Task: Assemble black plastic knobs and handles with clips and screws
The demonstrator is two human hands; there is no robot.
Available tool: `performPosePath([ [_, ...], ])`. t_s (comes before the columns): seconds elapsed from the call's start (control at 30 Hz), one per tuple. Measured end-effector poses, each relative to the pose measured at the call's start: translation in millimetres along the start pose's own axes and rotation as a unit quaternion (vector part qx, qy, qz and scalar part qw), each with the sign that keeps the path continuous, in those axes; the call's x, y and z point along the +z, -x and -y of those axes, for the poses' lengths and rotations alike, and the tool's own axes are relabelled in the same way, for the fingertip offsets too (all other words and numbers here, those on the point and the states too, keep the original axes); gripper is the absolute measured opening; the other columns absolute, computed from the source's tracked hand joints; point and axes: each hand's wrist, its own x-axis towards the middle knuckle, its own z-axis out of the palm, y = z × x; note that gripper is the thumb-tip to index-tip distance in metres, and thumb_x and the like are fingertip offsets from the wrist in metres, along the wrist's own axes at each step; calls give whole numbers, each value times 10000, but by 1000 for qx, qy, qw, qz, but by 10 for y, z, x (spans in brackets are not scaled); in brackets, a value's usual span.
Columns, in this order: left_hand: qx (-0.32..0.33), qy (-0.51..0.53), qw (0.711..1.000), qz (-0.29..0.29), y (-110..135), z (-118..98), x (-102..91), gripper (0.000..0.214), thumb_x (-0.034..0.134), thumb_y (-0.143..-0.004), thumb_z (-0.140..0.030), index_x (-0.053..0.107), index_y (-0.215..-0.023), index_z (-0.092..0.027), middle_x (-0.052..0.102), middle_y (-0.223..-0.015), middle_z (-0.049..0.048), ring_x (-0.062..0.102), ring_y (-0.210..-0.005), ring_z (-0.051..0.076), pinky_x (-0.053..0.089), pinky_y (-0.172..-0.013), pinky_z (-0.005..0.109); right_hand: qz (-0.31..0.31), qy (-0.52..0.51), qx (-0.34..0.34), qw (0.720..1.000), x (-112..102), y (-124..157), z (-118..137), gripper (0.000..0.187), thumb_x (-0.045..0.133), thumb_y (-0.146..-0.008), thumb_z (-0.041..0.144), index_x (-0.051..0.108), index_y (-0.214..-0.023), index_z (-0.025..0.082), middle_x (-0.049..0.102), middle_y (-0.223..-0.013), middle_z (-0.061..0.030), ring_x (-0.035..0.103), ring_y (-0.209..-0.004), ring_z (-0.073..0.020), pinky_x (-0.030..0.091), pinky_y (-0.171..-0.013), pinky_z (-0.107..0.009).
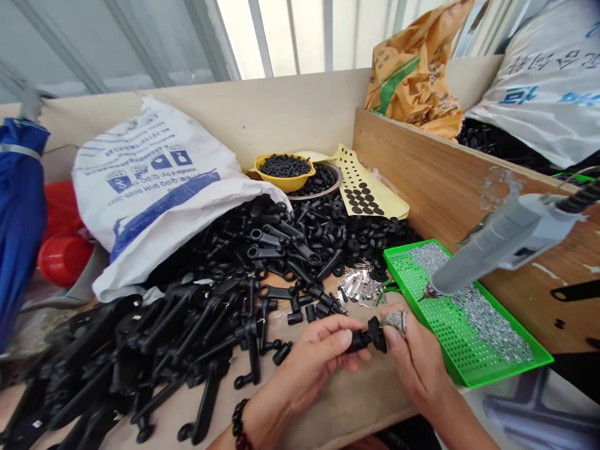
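Over the table's front part, my left hand (323,344) is closed round the shaft of a black plastic part (375,334) that has a round, flared end. My right hand (415,353) grips that flared end from the other side, with grey tape wrapped on one finger. Just behind my hands lie a pile of small metal clips (360,284) and several short black plastic tubes (323,307). Black plastic arms with ring ends (267,252) are heaped beyond them. To the right, a grey electric screwdriver (487,250) hangs tip-down over a green tray of screws (487,377).
Finished-looking black arms (187,337) cover the left side. A white sack (154,175) spills parts behind them. At the back are a yellow bowl (285,181) of black pieces and a sheet of round black stickers (360,187). A wooden partition (412,169) bounds the right.
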Motion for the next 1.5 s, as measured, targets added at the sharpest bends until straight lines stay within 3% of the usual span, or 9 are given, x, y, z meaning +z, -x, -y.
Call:
performPosePath([
  [0.17, -17, -3, 1000, 3, -17, 5, 47, 282, 735, -743, -326, 711, -900, -93, 681, -757, 85, 599, -644, 114, 423, -547, 175, 2, 26, -52, 998, 10, -2, -40, 144, 372, -924, 148, 483, -845, 194, 513, -725, -22, 508, -629, -154, 412, -572, -270],
  [0.33, -3, -36, 999, -11, -25, 5, 52, 288, 733, -733, -364, 709, -882, -119, 686, -715, 64, 561, -583, 97, 401, -532, 180, 37, -29, 29, 998, 32, 39, -52, 189, 340, -950, 194, 444, -794, 218, 487, -654, 16, 484, -547, -134, 389, -503, -246],
  [0.6, 24, -130, 991, -19, -89, 34, 20, 391, 670, -751, -445, 597, -972, -130, 656, -672, 32, 518, -512, 93, 398, -524, 201, 1, -58, 86, 995, 156, 125, -110, 239, 322, -970, 264, 477, -793, 219, 527, -663, 12, 507, -578, -136, 409, -530, -230],
  [0.77, 76, -210, 975, -13, -107, 39, 32, 295, 569, -822, -377, 557, -1009, -148, 586, -647, -13, 497, -531, 99, 391, -521, 202, -10, -74, 156, 985, 191, 218, -138, 321, 350, -968, 356, 519, -735, 213, 551, -626, 1, 517, -565, -149, 409, -508, -237],
  [0.9, 144, -356, 923, -32, -53, 14, 56, 190, 487, -883, -240, 558, -1052, -189, 528, -639, -51, 490, -591, 107, 385, -572, 210, -27, -100, 228, 968, 233, 282, -159, 366, 397, -938, 459, 557, -717, 215, 566, -622, -7, 514, -579, -167, 413, -520, -255],
  [1.1, 243, -510, 825, -6, 32, -65, 119, 181, 429, -920, -118, 558, -1014, -203, 637, -877, -17, 580, -800, 119, 434, -759, 212, -48, -170, 317, 932, 276, 249, -75, 404, 468, -861, 582, 604, -765, 214, 582, -676, -14, 513, -631, -184, 437, -577, -286],
  [1.3, 337, -656, 671, 80, 53, -78, 55, 274, 323, -921, -74, 548, -1059, -147, 635, -976, 67, 572, -891, 190, 458, -850, 302, -82, -205, 342, 914, 370, 262, -40, 367, 499, -843, 563, 627, -769, 227, 585, -679, -15, 526, -666, -198, 447, -581, -303],
  [1.37, 342, -661, 663, 85, 48, -98, 41, 286, 314, -920, -69, 556, -1046, -154, 637, -948, 60, 569, -872, 184, 463, -845, 296, -89, -213, 344, 910, 407, 281, -59, 366, 500, -840, 561, 650, -828, 227, 629, -753, -32, 557, -739, -216, 466, -621, -314],
  [1.5, 331, -590, 736, 3, 54, -139, 50, 189, 489, -905, -154, 557, -1078, -183, 659, -988, 23, 594, -886, 157, 480, -818, 246, -108, -228, 361, 898, 460, 321, -91, 392, 488, -851, 551, 657, -967, 216, 670, -953, -62, 581, -890, -238, 489, -719, -333],
])
